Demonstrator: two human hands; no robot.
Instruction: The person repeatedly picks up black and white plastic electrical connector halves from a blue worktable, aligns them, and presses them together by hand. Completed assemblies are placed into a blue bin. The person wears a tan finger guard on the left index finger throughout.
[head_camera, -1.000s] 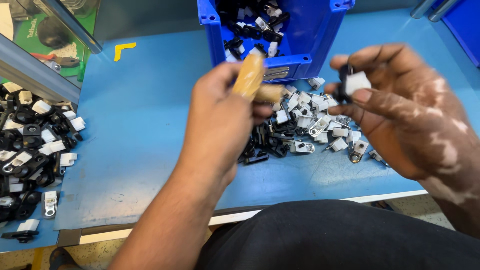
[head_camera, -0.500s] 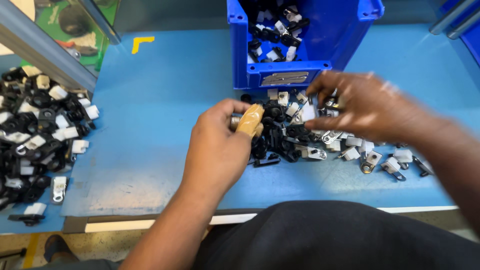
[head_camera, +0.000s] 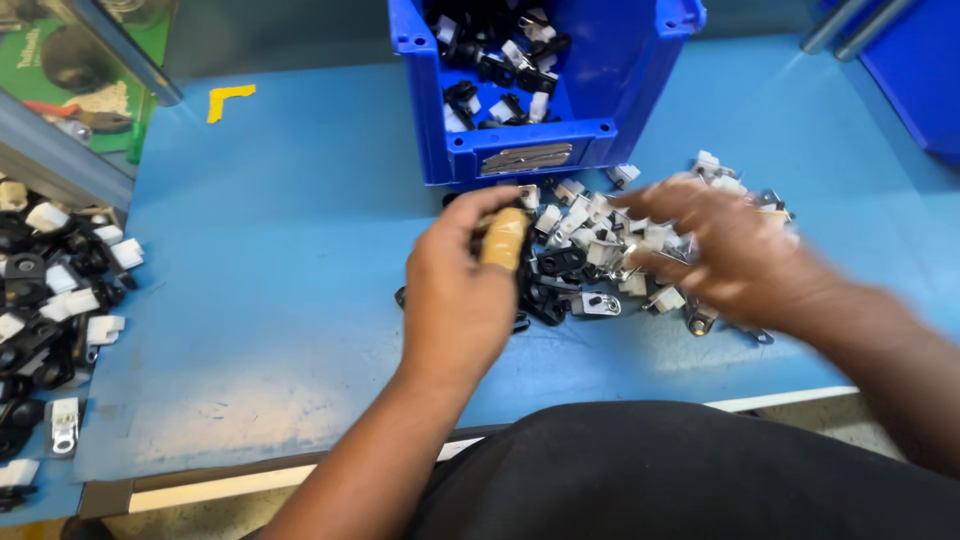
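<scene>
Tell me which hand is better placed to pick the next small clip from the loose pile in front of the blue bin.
Right. The right hand is spread over the pile of small black and white clips, fingers free. The left hand is closed around a tan wooden handle at the pile's edge.

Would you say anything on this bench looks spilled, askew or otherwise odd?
Nothing looks damaged. Small black and white parts lie in a loose heap on the table before the blue bin, under the blurred right hand. The left hand grips a tan handle.
</scene>
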